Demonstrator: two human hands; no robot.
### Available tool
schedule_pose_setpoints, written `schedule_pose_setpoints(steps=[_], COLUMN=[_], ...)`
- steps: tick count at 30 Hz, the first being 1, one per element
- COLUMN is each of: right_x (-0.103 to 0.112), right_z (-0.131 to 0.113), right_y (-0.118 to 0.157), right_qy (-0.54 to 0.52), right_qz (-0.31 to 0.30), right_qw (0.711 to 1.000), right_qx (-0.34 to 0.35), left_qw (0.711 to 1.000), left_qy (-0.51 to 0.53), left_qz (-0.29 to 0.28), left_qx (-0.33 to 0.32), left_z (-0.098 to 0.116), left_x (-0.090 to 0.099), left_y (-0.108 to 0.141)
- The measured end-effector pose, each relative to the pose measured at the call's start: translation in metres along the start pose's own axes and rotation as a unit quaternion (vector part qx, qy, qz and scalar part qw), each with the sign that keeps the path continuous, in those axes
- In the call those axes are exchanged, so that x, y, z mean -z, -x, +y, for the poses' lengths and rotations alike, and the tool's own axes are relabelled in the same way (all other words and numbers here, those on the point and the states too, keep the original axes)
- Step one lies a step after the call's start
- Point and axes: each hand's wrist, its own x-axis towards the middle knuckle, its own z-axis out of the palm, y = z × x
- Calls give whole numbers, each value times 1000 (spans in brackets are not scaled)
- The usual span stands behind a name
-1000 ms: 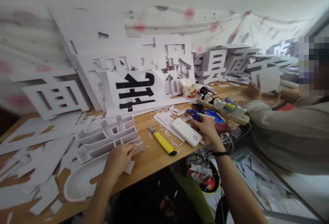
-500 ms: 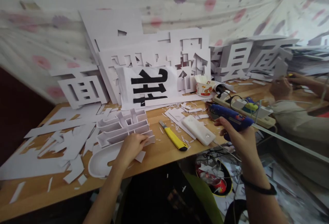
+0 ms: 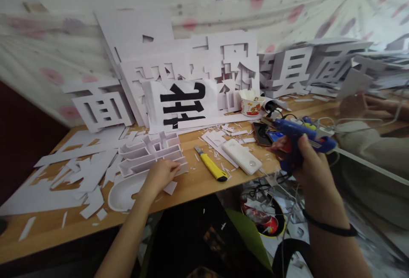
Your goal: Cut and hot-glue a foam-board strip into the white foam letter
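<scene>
My left hand [image 3: 161, 173] is closed, fingertips pinching the near right edge of a white foam-board letter [image 3: 153, 152]. That letter lies face down, its thin upright walls making open channels. A rounded white tray-like piece [image 3: 119, 195] is beside my left wrist. My right hand [image 3: 308, 159] is wrapped around the handle of a blue hot glue gun [image 3: 295, 135], held above the table's right part. Its nozzle points left, and a long white glue stick [image 3: 367, 163] sticks out the back. Between my hands lie a yellow utility knife [image 3: 211, 165] and a white power bank [image 3: 242, 156].
White foam offcuts [image 3: 79, 176] cover the table's left side. Cut sheets and a printed character sheet [image 3: 182, 103] lean at the back beside a paper cup [image 3: 251, 103]. A dark phone [image 3: 262, 134] lies near the glue gun. Another person's hand [image 3: 353, 105] works at right. A bin [image 3: 263, 214] stands below.
My right hand has lifted the glue gun up and to the right, away from the power strip, with a fuller grip. The phone is now uncovered. My left hand stays on the letter.
</scene>
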Motion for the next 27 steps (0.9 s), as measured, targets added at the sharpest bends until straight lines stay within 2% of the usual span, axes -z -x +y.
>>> schedule_pose_setpoints(steps=[4,6,9,11,12,14,15,16,20,22,24,27], right_x=[4,8,12,13,12,9,8,6,-2,-6,-9,-9], right_z=[-13,-15,-15,-15,-15,-16,-16,-17,-16,-14,-12,-11], right_y=[1,0,1,3,4,7,8,10,17,19,21,20], right_qy=[-22,-20,-25,-28,-28,-25,-23,-22,-28,-32,-30,-18], right_qz=[44,49,22,8,1,-9,-15,-19,-37,-46,-51,-44], right_qw=[997,997,999,1000,1000,1000,1000,1000,999,998,998,999], right_qx=[63,52,16,2,-1,-1,0,0,-18,-25,-24,-14], left_qw=[1000,1000,997,986,967,889,846,833,823,834,838,824], left_qy=[1,11,43,148,239,449,526,546,560,527,501,529], left_qz=[11,25,56,73,76,56,52,47,-19,-104,-135,-96], left_qx=[-12,-15,-24,-37,-45,-63,-71,-78,-97,-129,-170,-179], left_z=[-3,-5,-2,10,20,47,64,82,155,183,201,206], left_x=[-4,-6,-6,-6,-6,-8,-11,-14,-34,-44,-52,-56], left_y=[-1,-1,2,5,6,7,7,6,-1,-4,-7,-11])
